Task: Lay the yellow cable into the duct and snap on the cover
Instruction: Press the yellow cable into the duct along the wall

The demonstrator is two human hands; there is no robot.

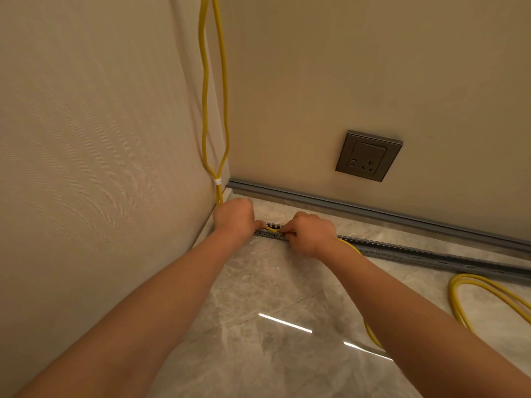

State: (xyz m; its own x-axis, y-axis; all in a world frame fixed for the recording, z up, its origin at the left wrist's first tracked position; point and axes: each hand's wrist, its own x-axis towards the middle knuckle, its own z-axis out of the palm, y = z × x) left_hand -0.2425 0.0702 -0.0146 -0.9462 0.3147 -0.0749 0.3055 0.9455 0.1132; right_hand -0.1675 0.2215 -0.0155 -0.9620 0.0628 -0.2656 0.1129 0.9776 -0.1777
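In a room corner at the centre of the frame, your left hand (235,218) and right hand (309,234) press down side by side on the near end of a grey slotted duct (431,252) that lies on the polished marble-look floor (273,297), running from the corner toward the right edge. Both hands are curled, fingertips pinching a short stretch of the yellow cable (215,110) into the duct's open channel between them. The cable drops in a doubled strand down the ribbed beige wall (86,124) at upper left, held together by a small white tie (218,181) just above your left hand. Past your right wrist it leaves the duct and trails across the floor, with loose loops lying at the lower right. A grey baseboard (373,209) lines the foot of the far wall behind the duct, and a bronze-coloured wall socket (368,155) sits above it at right of centre. Two bright streaks of light reflect off the floor between your forearms.
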